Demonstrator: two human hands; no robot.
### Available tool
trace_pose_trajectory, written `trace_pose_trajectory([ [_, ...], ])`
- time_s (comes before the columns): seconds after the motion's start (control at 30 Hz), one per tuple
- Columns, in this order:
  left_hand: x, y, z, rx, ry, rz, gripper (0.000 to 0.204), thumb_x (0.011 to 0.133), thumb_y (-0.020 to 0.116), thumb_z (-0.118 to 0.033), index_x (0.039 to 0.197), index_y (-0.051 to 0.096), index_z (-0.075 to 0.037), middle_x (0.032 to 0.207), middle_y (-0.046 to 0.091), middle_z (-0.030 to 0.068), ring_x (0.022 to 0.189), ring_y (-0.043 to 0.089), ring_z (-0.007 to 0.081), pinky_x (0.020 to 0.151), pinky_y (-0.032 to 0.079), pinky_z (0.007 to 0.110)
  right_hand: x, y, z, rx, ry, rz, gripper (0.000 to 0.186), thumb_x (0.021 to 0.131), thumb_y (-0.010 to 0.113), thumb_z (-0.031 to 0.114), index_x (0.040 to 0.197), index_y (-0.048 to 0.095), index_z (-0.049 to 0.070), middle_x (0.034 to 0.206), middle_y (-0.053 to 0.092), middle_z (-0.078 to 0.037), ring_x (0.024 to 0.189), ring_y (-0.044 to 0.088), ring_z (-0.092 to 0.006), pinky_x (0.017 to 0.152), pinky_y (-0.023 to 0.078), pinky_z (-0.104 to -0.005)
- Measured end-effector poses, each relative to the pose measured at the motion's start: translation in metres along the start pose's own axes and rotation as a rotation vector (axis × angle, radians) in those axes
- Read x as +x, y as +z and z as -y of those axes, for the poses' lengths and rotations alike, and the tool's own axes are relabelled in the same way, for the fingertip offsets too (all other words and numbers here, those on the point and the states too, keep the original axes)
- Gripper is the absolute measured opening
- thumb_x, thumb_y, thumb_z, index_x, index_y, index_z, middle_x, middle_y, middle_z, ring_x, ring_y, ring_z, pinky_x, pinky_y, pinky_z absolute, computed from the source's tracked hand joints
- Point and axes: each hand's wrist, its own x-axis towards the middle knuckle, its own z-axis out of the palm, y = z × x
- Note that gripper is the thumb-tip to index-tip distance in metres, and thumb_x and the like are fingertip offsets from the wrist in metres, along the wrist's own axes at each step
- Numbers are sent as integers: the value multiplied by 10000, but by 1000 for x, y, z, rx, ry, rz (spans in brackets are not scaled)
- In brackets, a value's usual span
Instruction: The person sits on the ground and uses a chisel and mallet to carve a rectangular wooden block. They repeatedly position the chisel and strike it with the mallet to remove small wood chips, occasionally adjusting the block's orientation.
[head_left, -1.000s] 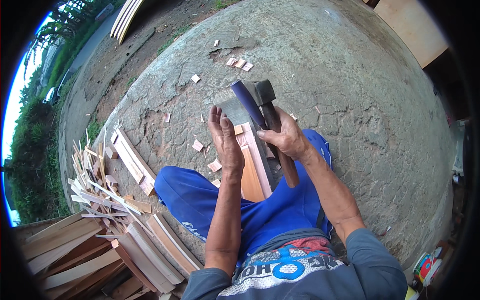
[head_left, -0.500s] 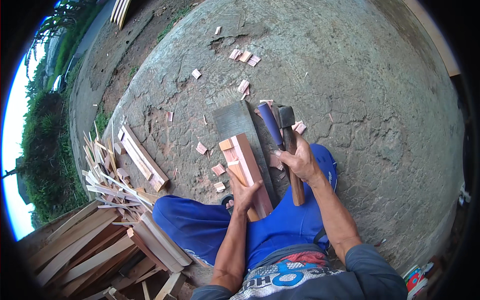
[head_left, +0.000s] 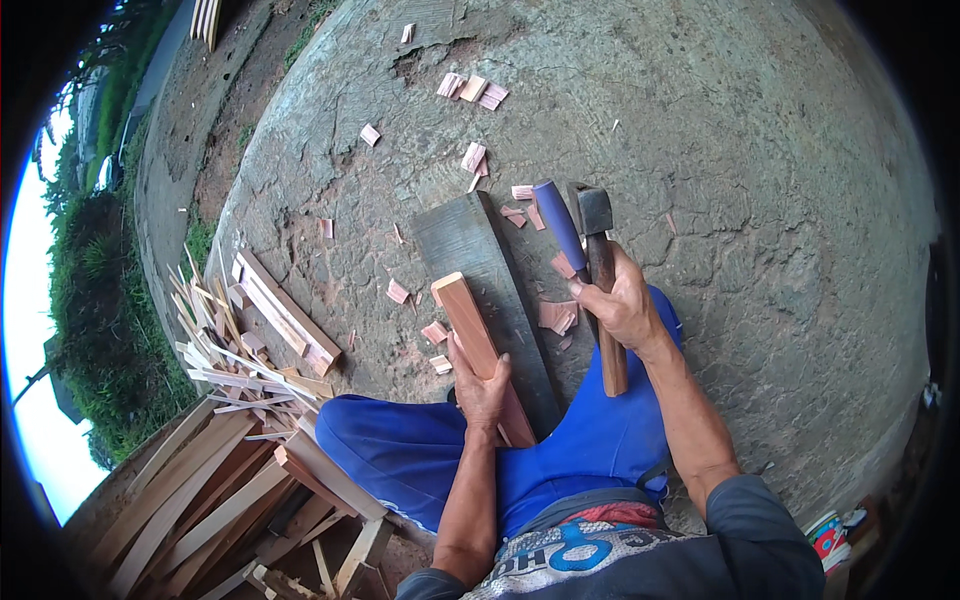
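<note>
My left hand (head_left: 480, 395) is closed around the near part of a reddish wooden block (head_left: 465, 315), thumb on one side and fingers on the other. A smooth long face of the block is turned up, and its far end points away from me. It is over the left side of a dark, flat plank (head_left: 505, 300) between my legs. My right hand (head_left: 622, 305) grips two tools together above my right thigh: a hammer (head_left: 596, 211) with a wooden handle, and a purple-handled chisel (head_left: 560, 225). The chisel's blade is mostly hidden behind the hand and hammer.
Pinkish wood chips (head_left: 474, 157) lie scattered on the cracked concrete (head_left: 760, 200). At left are a notched wooden piece (head_left: 285, 315), a heap of thin offcuts (head_left: 215, 320) and stacked boards (head_left: 180, 480). More slats (head_left: 205, 22) lie far off at upper left.
My left hand has turned the block over: its notched side faced up before, a smooth face does now. My right hand has kept both tools and shifted slightly to the right.
</note>
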Motion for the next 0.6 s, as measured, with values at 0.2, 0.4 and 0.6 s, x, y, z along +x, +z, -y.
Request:
trace_pose_trajectory([
  [0.2, 7, -4, 20, -73, -66, 65, 935, 859, 774, -155, 1636, 270, -22, 1471, 554, 258, 1289, 616, 333, 1097, 486, 412, 3, 15, -4, 50, 17, -40, 334, 885, 724, 113, 1159, 571, -1, 890, 585, -45, 807, 574, -149, 747, 502, -339],
  [0.4, -2, 4, 3, 178, -79, 49, 911, 882, 757, -256, 1623, 283, -21, 1412, 582, 323, 1243, 644, 442, 1035, 528, 484, -10, 34, 22, -113, 93, 0, 489, 902, 699, 84, 1353, 555, -38, 1202, 680, -136, 1133, 654, -197, 1010, 513, -371],
  [0.6, 0, 5, -1, 245, -2, 125, 962, 921, 732, -328, 1622, 196, 53, 1553, 439, 344, 1375, 522, 483, 1127, 461, 494, -26, 83, 58, -250, -71, -52, 422, 879, 743, 147, 1224, 590, -43, 952, 661, -101, 886, 630, -191, 822, 530, -376],
])
